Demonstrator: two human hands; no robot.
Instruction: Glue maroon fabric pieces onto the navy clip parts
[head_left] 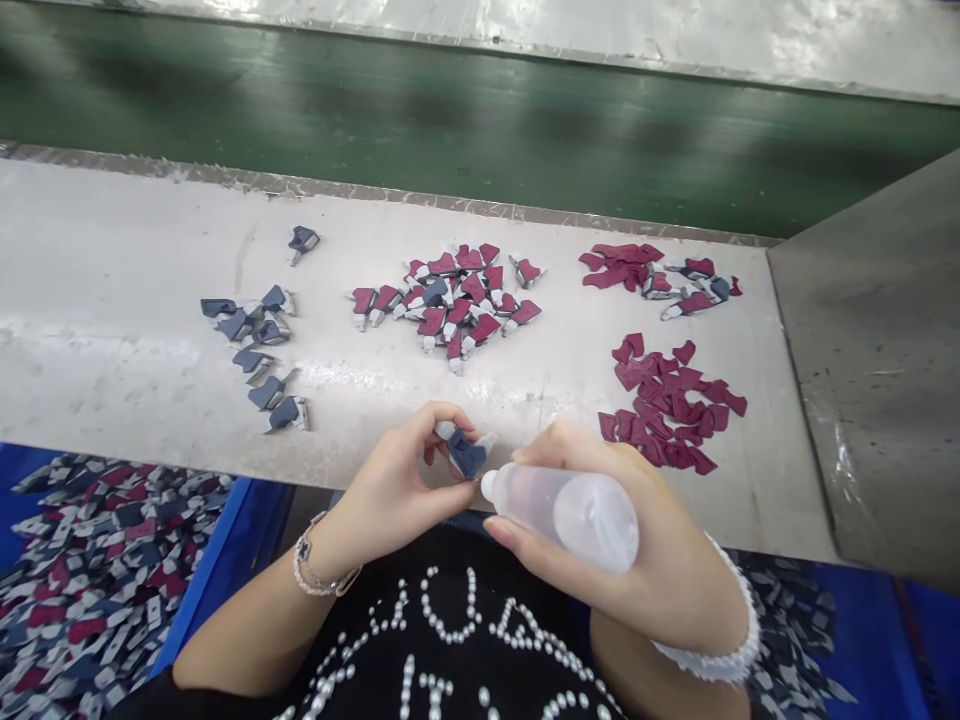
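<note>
Between the thumb and fingers of my left hand (409, 475) is a small dark blue and grey plastic part (466, 453), held just above the table's near edge. My right hand (637, 530) is wrapped round a translucent squeeze bottle (566, 510) with clear liquid inside. The bottle lies tilted, its white nozzle (488, 486) pointing left, close to the blue part; whether it touches cannot be made out. Ahead of my hands sits a pile of grey parts with maroon tops (469, 300). Loose maroon pieces (675, 405) lie in a heap to the right.
Several blue-grey parts (262, 330) are spread at the left of the table (112, 300). More maroon pieces (619, 265) lie at the back right. A blue bin (217, 560) full of parts stands lower left, another (862, 630) lower right. A metal wall (885, 370) bounds the right.
</note>
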